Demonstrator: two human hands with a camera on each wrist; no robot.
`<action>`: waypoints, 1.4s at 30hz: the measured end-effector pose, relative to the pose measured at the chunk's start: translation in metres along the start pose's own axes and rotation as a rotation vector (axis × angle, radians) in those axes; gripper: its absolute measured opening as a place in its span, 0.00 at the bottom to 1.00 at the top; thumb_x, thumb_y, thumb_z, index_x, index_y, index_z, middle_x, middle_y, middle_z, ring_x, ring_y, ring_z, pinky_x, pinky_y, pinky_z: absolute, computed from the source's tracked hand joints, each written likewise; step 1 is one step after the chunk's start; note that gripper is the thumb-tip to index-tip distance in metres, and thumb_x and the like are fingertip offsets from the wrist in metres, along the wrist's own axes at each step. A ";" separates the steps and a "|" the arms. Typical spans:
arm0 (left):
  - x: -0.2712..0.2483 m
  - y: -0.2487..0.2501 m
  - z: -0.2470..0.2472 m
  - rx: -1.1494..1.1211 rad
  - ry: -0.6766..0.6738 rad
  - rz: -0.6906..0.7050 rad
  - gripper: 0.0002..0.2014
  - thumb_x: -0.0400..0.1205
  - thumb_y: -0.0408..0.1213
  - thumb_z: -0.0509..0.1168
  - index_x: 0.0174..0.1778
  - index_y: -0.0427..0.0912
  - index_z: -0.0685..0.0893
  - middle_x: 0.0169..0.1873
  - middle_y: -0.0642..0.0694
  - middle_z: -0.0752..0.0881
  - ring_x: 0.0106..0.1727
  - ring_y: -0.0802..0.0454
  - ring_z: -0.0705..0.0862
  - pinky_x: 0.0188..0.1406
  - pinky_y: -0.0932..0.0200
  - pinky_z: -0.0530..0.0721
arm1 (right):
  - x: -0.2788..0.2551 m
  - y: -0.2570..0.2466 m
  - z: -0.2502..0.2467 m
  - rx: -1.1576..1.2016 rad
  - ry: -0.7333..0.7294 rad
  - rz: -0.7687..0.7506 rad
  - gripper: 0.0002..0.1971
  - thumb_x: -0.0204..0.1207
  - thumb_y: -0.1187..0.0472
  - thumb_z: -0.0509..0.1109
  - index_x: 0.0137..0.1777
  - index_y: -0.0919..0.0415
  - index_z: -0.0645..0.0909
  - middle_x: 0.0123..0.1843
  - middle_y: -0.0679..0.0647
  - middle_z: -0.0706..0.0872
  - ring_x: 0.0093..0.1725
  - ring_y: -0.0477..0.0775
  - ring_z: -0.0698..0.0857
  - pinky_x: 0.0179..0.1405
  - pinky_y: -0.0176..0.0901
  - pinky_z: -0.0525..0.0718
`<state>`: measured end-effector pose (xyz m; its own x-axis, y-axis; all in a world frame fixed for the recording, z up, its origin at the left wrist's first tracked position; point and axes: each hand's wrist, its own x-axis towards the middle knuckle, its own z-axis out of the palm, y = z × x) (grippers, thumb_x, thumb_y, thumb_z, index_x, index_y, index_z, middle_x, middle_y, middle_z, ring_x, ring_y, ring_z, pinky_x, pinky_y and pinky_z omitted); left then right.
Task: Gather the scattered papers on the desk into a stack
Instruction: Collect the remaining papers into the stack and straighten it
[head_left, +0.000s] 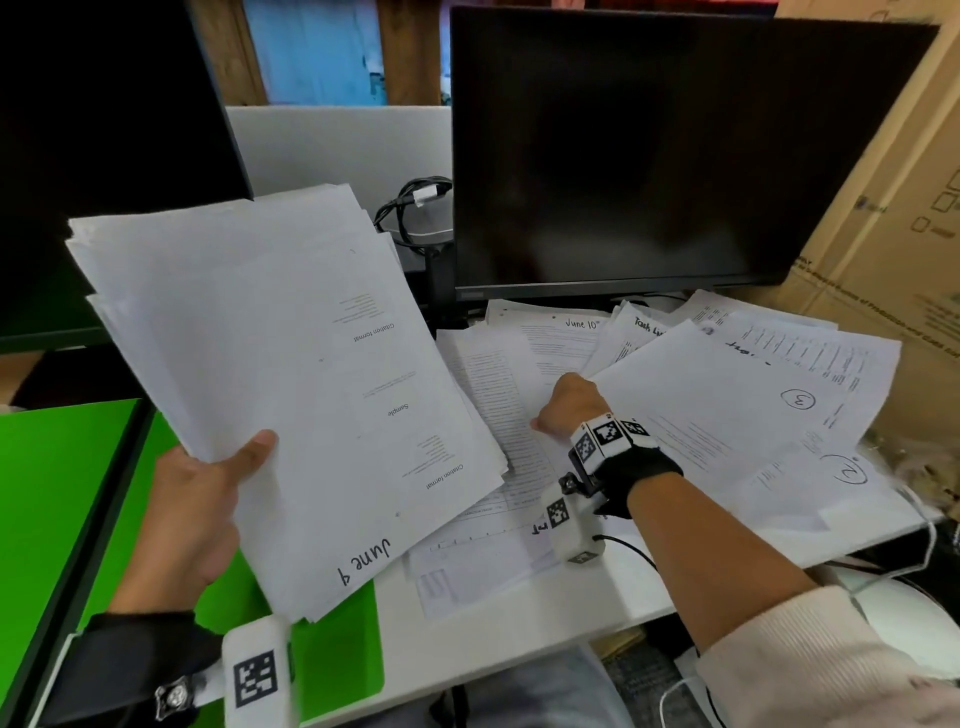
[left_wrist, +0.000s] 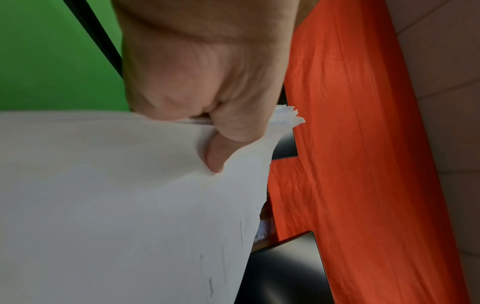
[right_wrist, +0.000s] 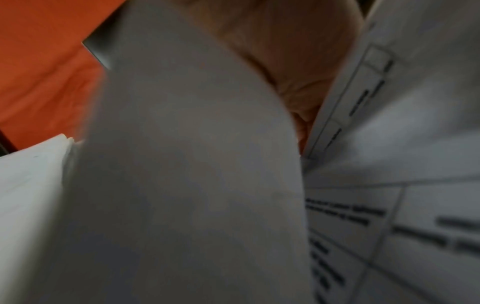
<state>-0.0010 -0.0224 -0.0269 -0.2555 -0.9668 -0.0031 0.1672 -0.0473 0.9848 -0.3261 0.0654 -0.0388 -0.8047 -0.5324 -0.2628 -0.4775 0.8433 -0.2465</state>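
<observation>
My left hand (head_left: 208, 499) grips a thick stack of papers (head_left: 291, 374) by its lower left edge, thumb on top, raised above the desk's left side. The top sheet reads "June 9". In the left wrist view the left hand (left_wrist: 207, 82) curls round the stack (left_wrist: 103, 205). My right hand (head_left: 569, 405) lies among the scattered papers (head_left: 498, 405) under the monitor. Its curled fingers hold the left edge of a sheet marked with a circled 3 (head_left: 727, 405), and the fingertips are hidden. That sheet (right_wrist: 194, 164) bends across the blurred right wrist view.
A dark monitor (head_left: 649, 156) stands behind the papers, and another (head_left: 93, 156) at the left. A cardboard box (head_left: 893, 208) closes the right side. A green mat (head_left: 57, 493) covers the left of the white desk (head_left: 597, 608). Coiled cables (head_left: 410, 208) lie between the monitors.
</observation>
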 end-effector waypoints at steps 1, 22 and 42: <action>0.000 0.000 0.000 0.002 -0.003 0.004 0.12 0.81 0.26 0.67 0.56 0.45 0.85 0.58 0.47 0.89 0.57 0.47 0.87 0.61 0.47 0.82 | 0.001 0.002 0.000 0.005 -0.004 0.003 0.15 0.71 0.59 0.78 0.38 0.66 0.74 0.56 0.58 0.86 0.44 0.53 0.86 0.26 0.37 0.74; -0.004 -0.016 0.000 -0.166 -0.058 -0.192 0.16 0.82 0.24 0.64 0.63 0.40 0.84 0.60 0.40 0.89 0.55 0.46 0.90 0.50 0.53 0.89 | -0.005 0.058 -0.073 0.552 -0.257 -0.174 0.18 0.69 0.60 0.80 0.57 0.66 0.82 0.52 0.57 0.90 0.51 0.58 0.89 0.49 0.50 0.87; -0.006 0.001 0.023 -0.241 -0.175 -0.344 0.13 0.80 0.27 0.65 0.60 0.33 0.86 0.56 0.34 0.90 0.45 0.45 0.92 0.41 0.53 0.91 | -0.055 -0.005 -0.043 1.119 -0.343 -0.560 0.16 0.79 0.66 0.69 0.66 0.63 0.82 0.57 0.54 0.91 0.57 0.56 0.89 0.56 0.47 0.87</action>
<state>-0.0209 -0.0106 -0.0221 -0.4883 -0.8289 -0.2729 0.2558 -0.4350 0.8633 -0.2948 0.0940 0.0174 -0.3827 -0.9223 -0.0543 -0.0313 0.0717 -0.9969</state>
